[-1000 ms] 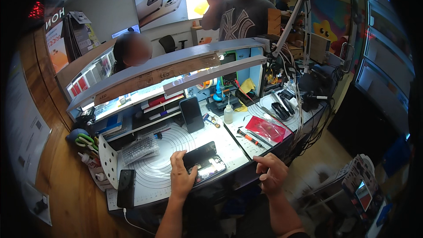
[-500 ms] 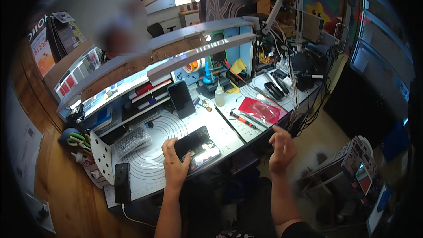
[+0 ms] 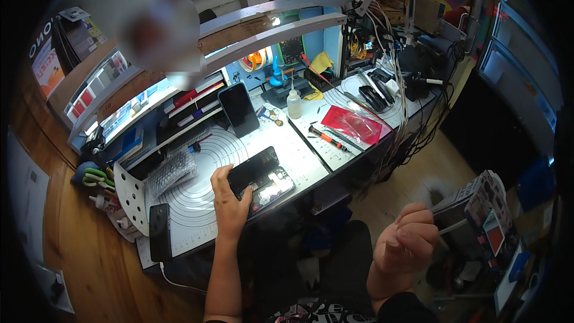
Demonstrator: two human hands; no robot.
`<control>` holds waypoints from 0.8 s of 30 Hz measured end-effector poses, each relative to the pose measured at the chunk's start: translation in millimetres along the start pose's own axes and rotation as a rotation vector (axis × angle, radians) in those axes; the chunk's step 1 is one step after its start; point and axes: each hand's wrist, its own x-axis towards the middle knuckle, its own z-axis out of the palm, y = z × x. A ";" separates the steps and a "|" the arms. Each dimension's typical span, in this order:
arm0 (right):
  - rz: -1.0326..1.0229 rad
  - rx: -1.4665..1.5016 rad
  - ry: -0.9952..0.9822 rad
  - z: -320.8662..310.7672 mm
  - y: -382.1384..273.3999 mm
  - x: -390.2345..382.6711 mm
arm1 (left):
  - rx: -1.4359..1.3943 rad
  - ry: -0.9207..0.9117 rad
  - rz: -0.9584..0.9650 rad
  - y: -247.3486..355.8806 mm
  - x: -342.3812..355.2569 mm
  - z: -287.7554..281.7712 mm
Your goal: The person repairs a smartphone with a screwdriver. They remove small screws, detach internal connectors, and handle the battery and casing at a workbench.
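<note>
An opened smartphone (image 3: 279, 186) lies on the bench mat with its bright inner parts bare. A dark panel (image 3: 254, 167) lies against its far side. My left hand (image 3: 232, 204) grips the phone's left end, thumb on the near side and fingers at the far edge. My right hand (image 3: 406, 244) is raised off to the right, beyond the bench's front edge and apart from the phone. Its fingers are curled closed, and whatever they may hold is hidden.
A dark phone (image 3: 159, 232) with a white cable lies at front left; another phone (image 3: 239, 109) leans upright behind. An orange-black screwdriver (image 3: 329, 139), a red plastic bag (image 3: 353, 124) and a dropper bottle (image 3: 293, 104) are on the right. Bubble wrap (image 3: 172, 171) lies left.
My right hand has moved down and right, closer to my body, and its fingers have curled further. My left hand keeps its hold on the opened phone. The whole view has tilted downward.
</note>
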 end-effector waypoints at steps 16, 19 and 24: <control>0.392 -0.390 -0.502 29.9 162.8 -77.1 | 0.002 -0.005 -0.015 -5.1 -3.4 -3.4; 0.384 -0.404 -0.514 41.1 173.2 -76.3 | -0.017 0.020 -0.014 -3.9 -2.7 -3.3; 0.332 -0.491 -0.481 26.4 167.5 -79.7 | 0.022 0.018 0.014 -4.6 -1.7 -1.9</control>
